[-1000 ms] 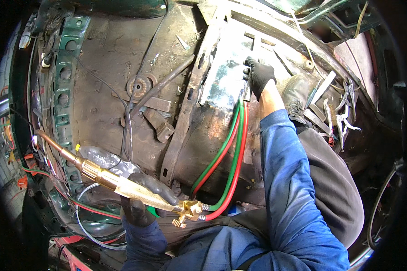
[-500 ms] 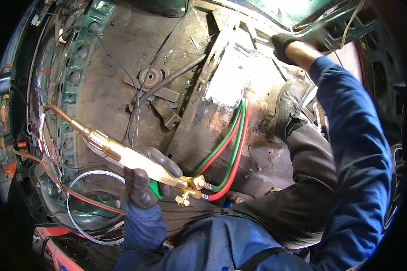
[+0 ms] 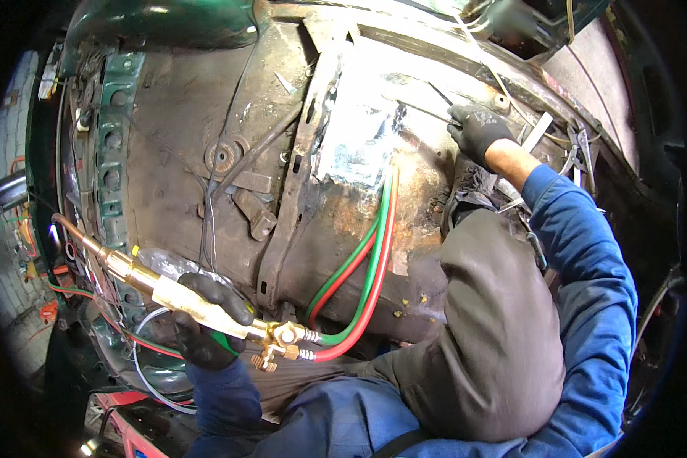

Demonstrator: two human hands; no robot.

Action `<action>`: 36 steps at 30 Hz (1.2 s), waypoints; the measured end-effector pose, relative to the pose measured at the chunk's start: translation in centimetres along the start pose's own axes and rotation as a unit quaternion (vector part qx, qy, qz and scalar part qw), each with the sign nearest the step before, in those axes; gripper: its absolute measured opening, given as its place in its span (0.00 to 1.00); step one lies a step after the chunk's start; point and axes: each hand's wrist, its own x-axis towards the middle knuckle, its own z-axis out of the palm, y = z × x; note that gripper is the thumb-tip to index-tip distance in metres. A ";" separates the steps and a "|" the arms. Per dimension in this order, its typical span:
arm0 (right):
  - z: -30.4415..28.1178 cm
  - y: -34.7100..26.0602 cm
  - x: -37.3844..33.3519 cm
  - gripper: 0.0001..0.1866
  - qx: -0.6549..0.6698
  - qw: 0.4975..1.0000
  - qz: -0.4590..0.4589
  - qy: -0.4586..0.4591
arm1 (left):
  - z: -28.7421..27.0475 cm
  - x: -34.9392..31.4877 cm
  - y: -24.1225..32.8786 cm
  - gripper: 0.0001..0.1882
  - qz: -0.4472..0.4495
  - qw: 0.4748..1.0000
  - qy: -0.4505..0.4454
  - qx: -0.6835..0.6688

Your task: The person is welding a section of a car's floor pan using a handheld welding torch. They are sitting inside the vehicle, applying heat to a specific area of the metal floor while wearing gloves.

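Note:
My left hand (image 3: 206, 313), in a dark glove, is wrapped round the pale handle of a brass gas torch (image 3: 195, 299). Its bent copper tip points to the far left, and red and green hoses (image 3: 375, 259) run from its valves. Something green (image 3: 223, 342) shows under that hand, its kind unclear. My right hand (image 3: 479, 136), also gloved, is closed with a thin rod (image 3: 424, 111) at its fingertips. The rod reaches left over the brightly lit, bare metal patch (image 3: 359, 145) of the car floor.
A raised cross-member (image 3: 301, 172) crosses the rusty floor (image 3: 175, 107). Left of it lie a rusty bar and a round bracket (image 3: 225, 156). Locking pliers (image 3: 580, 156) lie at the right beyond my bent knee (image 3: 504, 320). A clear plastic item (image 3: 172, 263) is beside the torch.
My right hand has come down and nearer from the far sill, and the rod now shows at its fingers. My view has shifted; my left hand still holds the torch.

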 end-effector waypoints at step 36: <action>5.8 3.1 0.3 0.15 -0.068 0.997 -0.023 0.031 | 3.3 2.4 -1.5 0.26 -0.004 0.996 -0.062 0.062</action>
